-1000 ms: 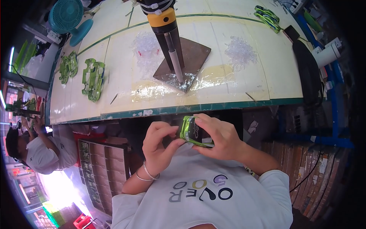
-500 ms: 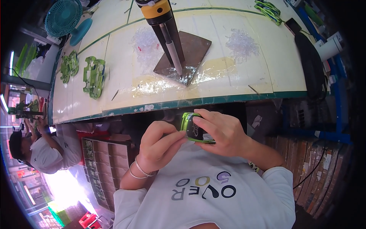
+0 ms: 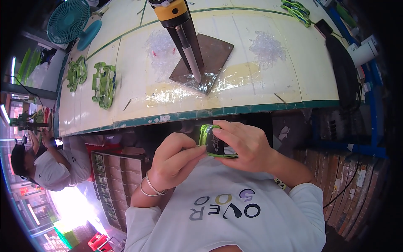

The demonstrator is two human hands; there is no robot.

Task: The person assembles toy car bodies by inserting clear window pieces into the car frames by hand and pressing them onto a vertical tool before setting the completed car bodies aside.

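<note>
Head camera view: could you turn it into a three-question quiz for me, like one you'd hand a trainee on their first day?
1. Multiple choice: which of the person's hands has its fingertips at the lower left edge of the green-and-black plastic shell?
A) right
B) left
C) neither

2. True or false: a teal desk fan stands at the right end of the worktop.

3. Fill in: the strip along the near edge of the worktop is coloured ____.

Key: 1. B, the left hand. 2. False; the teal desk fan is at the far left. 3. Green.
</note>
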